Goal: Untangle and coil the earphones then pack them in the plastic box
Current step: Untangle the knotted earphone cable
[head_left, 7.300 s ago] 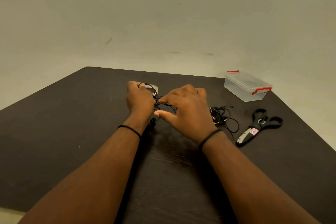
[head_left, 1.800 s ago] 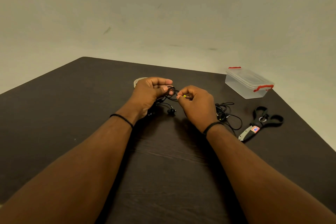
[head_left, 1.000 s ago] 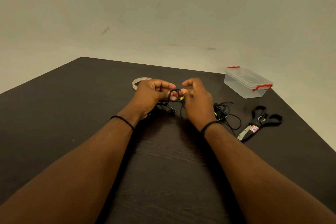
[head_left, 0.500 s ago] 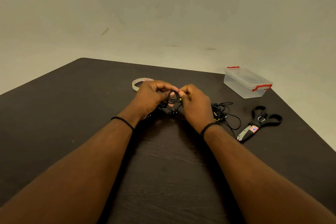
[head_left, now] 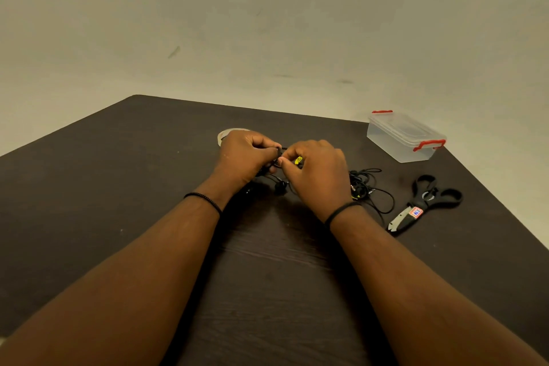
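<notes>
On the table [head_left: 104, 202], a tape roll [head_left: 221, 136] lies behind the left hand [head_left: 246, 157]. The cable tangle [head_left: 367, 187] lies right of the right hand [head_left: 319, 175], scissors [head_left: 427, 202] further right. The box [head_left: 402, 138] sits behind the scissors.

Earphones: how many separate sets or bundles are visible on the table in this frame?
2. One earphone cable is pinched between the left hand and right hand; a tangled bundle lies beside the right wrist. Hands may hide more.
</notes>
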